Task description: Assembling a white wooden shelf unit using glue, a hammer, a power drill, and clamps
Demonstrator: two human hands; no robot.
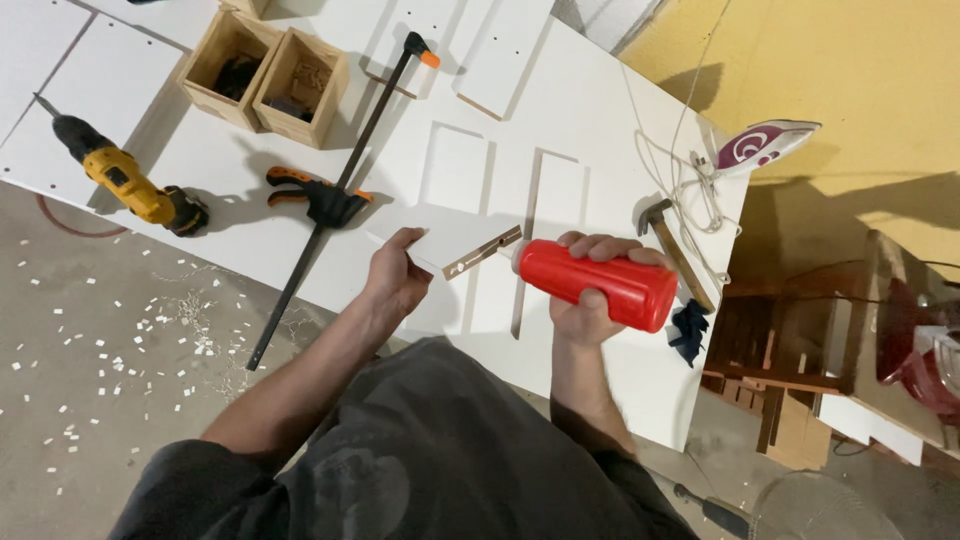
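The right hand is clenched around a red plastic bottle, fingers wrapped over its top side and the thumb under it, so its grip is full and tight on the body of the bottle; the bottle lies almost level, tilted slightly down toward its pale nozzle, which points left and meets the raw edge of a narrow white panel. The left hand grasps that panel by its near end, thumb on the upper face and fingers tucked beneath, holding it tilted just above the table so that the brown edge faces the nozzle. Both forearms reach forward from the body, the left coming in from the lower left with the wrist bent slightly back, the right rising nearly straight with the wrist turned inward. Left of the left hand a long black bar clamp with orange trim lies slantwise over the table's edge, and well beyond it rests a yellow cordless drill. Two open wooden boxes stand side by side near the far edge. Just right of the bottle lies a hammer, a dark rag beside its handle, and farther right a white and purple clothes iron with its pale cord looped on the table
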